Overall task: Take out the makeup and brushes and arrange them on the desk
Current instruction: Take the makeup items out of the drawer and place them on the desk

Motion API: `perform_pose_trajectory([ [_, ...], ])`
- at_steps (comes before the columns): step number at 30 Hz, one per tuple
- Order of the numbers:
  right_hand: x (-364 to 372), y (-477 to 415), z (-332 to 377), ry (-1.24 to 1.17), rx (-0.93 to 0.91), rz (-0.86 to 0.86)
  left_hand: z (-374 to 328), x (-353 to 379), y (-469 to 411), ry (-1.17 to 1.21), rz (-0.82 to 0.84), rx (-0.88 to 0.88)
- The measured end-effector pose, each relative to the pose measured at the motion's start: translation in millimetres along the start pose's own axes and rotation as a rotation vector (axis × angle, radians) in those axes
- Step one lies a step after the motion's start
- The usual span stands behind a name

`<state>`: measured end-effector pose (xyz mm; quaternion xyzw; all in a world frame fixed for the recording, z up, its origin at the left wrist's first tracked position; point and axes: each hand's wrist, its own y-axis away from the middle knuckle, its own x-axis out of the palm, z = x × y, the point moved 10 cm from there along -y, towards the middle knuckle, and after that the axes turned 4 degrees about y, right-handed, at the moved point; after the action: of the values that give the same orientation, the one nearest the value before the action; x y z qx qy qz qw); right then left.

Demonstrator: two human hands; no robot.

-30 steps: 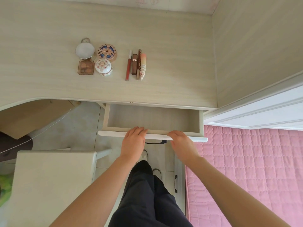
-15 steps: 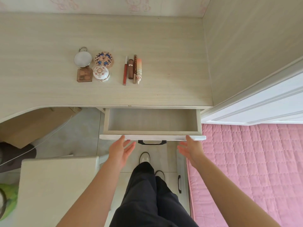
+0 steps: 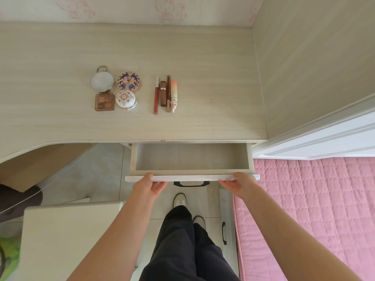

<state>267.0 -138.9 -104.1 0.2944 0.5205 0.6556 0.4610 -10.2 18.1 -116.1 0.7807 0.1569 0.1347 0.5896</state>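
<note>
On the counter (image 3: 213, 78) the makeup lies in two tidy groups, well back from the near edge. To the left, a mirror compact (image 3: 102, 81), a patterned compact (image 3: 129, 81), a palette (image 3: 104, 102) and an egg box (image 3: 126, 99) sit two by two, close together. Just right of them a red gloss (image 3: 155, 98), a brown tube (image 3: 163, 93), a pencil (image 3: 168, 94) and a pink stick (image 3: 174, 94) lie side by side, pointing far to near. Sorted by shape like this they look arranged, and no makeup shows in the open drawer (image 3: 190, 159) under the near edge, so the task seems all but finished. The left hand (image 3: 149, 186) and right hand (image 3: 237, 184) each grip the drawer's white front, thumb on its top edge and fingers curled beneath, either side of the dark handle (image 3: 191, 183). That even hold probably serves to slide it in squarely. A pink bed (image 3: 314, 199) lies to the right.
</note>
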Motion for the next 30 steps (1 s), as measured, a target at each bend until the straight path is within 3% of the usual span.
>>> perform_pose_trajectory([
  [11,23.3,-9.6,37.0,0.046,-0.022,-0.053,-25.0,36.1,-8.0,-0.012,0.011,0.035],
  [30,54.3,-29.9,51.9,-0.192,0.046,-0.035,-32.9,81.7,-17.7,0.230,0.083,-0.074],
])
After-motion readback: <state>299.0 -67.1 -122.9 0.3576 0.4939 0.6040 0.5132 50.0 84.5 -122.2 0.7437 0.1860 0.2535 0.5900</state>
